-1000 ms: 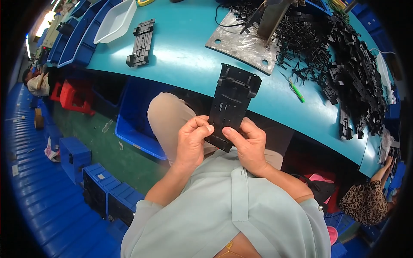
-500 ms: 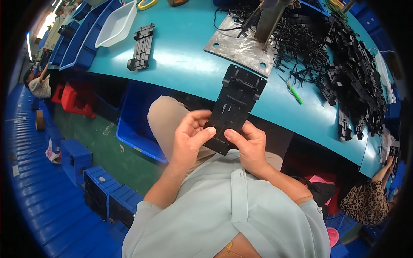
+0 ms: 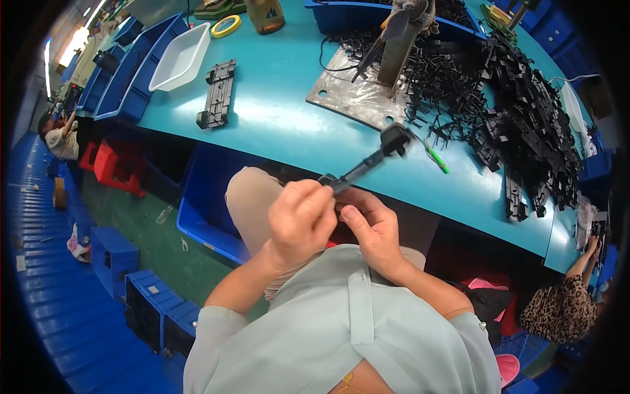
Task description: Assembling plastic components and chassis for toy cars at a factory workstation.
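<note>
**Black part turned edge-on between both hands**

Where half a second ago the flat black plastic part (image 3: pixel 367 164) showed us its broad face, it now stands edge-on to the camera, a thin blurred bar slanting up and to the right from our hands toward the counter (image 3: pixel 282 111). That turn tells us we are rotating the piece in our grip, most likely to look at or work on another side of it; the blur at its far end says the motion is not finished.

Our left hand (image 3: pixel 298 220) is curled closed over the near end of the part, fingers (image 3: pixel 308 197) wrapped tight with no gap showing. Our right hand (image 3: pixel 371 233) sits just beside it, touching, with its thumb stretched forward under the bar and the other fingers folded behind; we cannot tell how hard they press. Held this way, the part hangs in the air above our lap, in front of the counter edge and not resting on it.

Farther off on the counter lie a similar black part (image 3: pixel 218 94), a white tray (image 3: pixel 180 58) and a heap of black pieces (image 3: pixel 518 111).
</note>
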Demonstrator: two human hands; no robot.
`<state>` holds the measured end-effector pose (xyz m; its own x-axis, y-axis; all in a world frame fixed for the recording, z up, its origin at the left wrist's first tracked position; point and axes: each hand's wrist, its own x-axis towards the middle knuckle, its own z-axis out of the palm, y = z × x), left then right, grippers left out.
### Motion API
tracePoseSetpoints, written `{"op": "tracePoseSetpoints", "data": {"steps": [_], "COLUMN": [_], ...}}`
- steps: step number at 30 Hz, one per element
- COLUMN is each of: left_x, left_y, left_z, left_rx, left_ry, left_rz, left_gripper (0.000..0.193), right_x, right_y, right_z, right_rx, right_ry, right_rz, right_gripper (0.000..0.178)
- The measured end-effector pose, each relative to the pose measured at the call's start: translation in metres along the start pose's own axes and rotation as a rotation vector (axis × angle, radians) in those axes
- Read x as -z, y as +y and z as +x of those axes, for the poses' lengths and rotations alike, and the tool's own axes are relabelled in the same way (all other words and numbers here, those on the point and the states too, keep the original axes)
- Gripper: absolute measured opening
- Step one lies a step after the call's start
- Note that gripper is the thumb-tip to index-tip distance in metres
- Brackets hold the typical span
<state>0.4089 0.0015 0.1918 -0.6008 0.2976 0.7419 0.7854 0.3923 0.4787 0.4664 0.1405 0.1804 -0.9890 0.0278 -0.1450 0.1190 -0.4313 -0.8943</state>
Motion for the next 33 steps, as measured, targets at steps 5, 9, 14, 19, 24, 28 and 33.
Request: {"op": "tracePoseSetpoints", "data": {"steps": [5, 9, 14, 19, 24, 28, 33], "left_x": [-0.015, -0.014, -0.014, -0.023, -0.024, -0.024, -0.033], "left_y": [-0.001, -0.007, -0.021, -0.037, -0.055, -0.063, -0.079], "left_z": [-0.005, -0.002, 0.01, 0.021, 0.02, 0.029, 0.05], "left_rx": [-0.177, -0.131, 0.257, 0.897, 1.276, 1.273, 1.22], "left_ry": [-0.065, -0.163, -0.109, -0.267, -0.327, -0.335, -0.338], "left_rz": [0.087, -0.069, -0.224, -0.699, -1.068, -1.12, -1.195], "left_gripper": [0.029, 0.034, 0.032, 0.016, 0.022, 0.023, 0.026], "right_x": [0.006, 0.016, 0.029, 0.035, 0.037, 0.039, 0.039], "right_y": [0.0, -0.001, 0.001, -0.004, -0.001, -0.009, -0.015], "right_z": [0.004, 0.008, 0.02, 0.032, 0.041, 0.052, 0.075], "right_rx": [-0.034, -0.017, -0.063, -0.111, -0.145, -0.157, -0.131], "right_ry": [0.136, 0.098, 0.066, 0.08, 0.093, 0.039, 0.047], "right_rz": [0.011, 0.104, 0.204, 0.343, 0.295, 0.267, 0.276], "right_gripper": [0.033, 0.023, 0.021, 0.019, 0.015, 0.015, 0.014]}}
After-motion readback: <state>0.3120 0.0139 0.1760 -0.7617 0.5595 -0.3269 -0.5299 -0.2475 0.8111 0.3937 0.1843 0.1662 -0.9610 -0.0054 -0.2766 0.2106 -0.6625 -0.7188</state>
